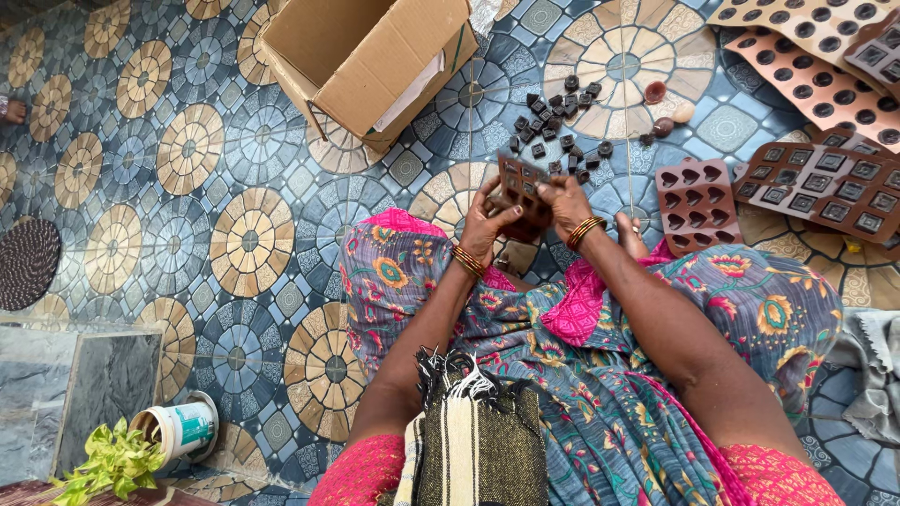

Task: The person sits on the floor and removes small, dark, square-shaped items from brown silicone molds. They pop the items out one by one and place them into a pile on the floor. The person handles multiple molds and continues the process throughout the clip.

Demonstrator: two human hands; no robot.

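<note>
I sit on a patterned tile floor with my knees under a flowered cloth. Both hands hold a brown chocolate mould (521, 187) upright over the floor. My left hand (487, 222) grips its lower left edge, and my right hand (563, 201) grips its right side. Gold bangles circle both wrists. Just beyond the mould lies a heap of small dark square chocolates (561, 122). A few round pieces (662, 111) lie to the right of the heap.
An open cardboard box (370, 61) lies on its side at the top. Several brown moulds sit at right: a heart-shaped one (695, 206), a square-cavity one (825, 187), round-cavity ones (816, 80). A potted plant (155, 440) and a woven mat (28, 262) are at left.
</note>
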